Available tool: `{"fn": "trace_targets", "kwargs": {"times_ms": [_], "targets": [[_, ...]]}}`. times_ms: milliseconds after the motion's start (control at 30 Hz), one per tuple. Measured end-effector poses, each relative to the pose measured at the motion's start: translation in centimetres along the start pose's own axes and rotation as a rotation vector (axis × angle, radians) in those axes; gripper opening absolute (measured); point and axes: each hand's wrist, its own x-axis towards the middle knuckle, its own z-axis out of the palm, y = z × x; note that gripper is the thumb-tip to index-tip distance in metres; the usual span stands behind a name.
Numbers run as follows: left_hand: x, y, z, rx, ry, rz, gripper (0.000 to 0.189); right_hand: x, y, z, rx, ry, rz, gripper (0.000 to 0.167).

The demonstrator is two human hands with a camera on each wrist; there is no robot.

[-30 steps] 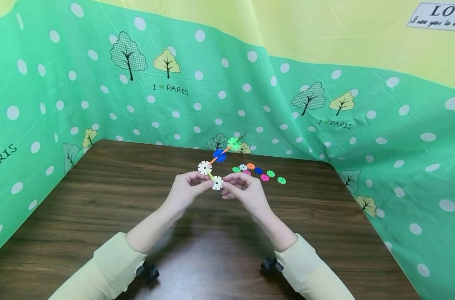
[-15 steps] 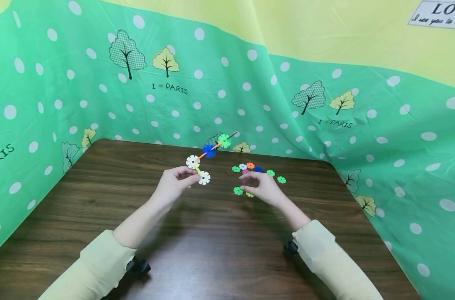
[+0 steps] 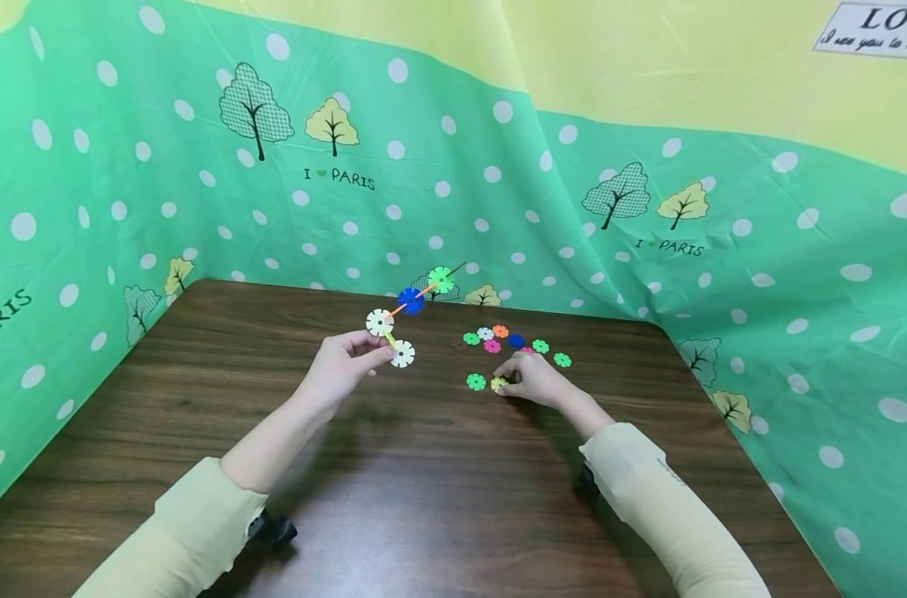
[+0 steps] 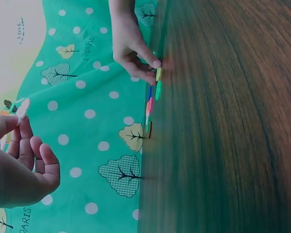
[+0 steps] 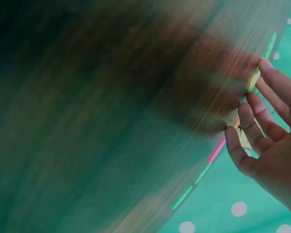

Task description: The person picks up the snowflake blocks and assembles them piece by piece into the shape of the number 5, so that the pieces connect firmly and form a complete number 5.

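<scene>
Chain of slotted round plastic discs, white, blue, green, orange, yellow (image 3: 411, 301), already joined; held above counter (image 3: 453, 498), pinched by left hand (image 3: 341, 370). Right hand (image 3: 539, 382) low at counter, thumb and finger clamped on loose yellow slotted disc (image 3: 497, 385). Assorted unattached discs (image 3: 492, 345) lie beyond; apparently left over. Pink disc (image 3: 527, 350) partly behind right hand; brown disc (image 3: 459, 346) barely distinct from dark wood. Left-wrist view crops chain; dark far tip unclear.
</scene>
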Motion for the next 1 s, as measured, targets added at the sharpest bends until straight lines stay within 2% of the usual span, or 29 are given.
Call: {"fn": "trace_targets", "kwargs": {"times_ms": [233,400,633,833,1000], "targets": [[0.0,0.0,0.1,-0.011,0.024,-0.034,0.023,0.0,0.1,0.1,0.03,0.019,0.074,0.022],[-0.1,0.1,0.4,-0.06,0.053,-0.048,0.022,-0.4,-0.3,0.3,0.103,0.084,0.1,0.014],[-0.1,0.2,0.9,-0.138,0.085,-0.069,0.021,-1.5,-2.3,-0.3,0.174,0.251,0.102,0.01],[-0.1,0.7,1.3,-0.177,0.109,-0.063,0.024,-2.6,-5.4,-1.5,0.249,0.425,0.062,0.013],[-0.2,1.1,1.9,-0.214,0.124,-0.057,0.025,-3.3,-8.4,-1.9,0.357,0.567,0.031,0.016]]}}
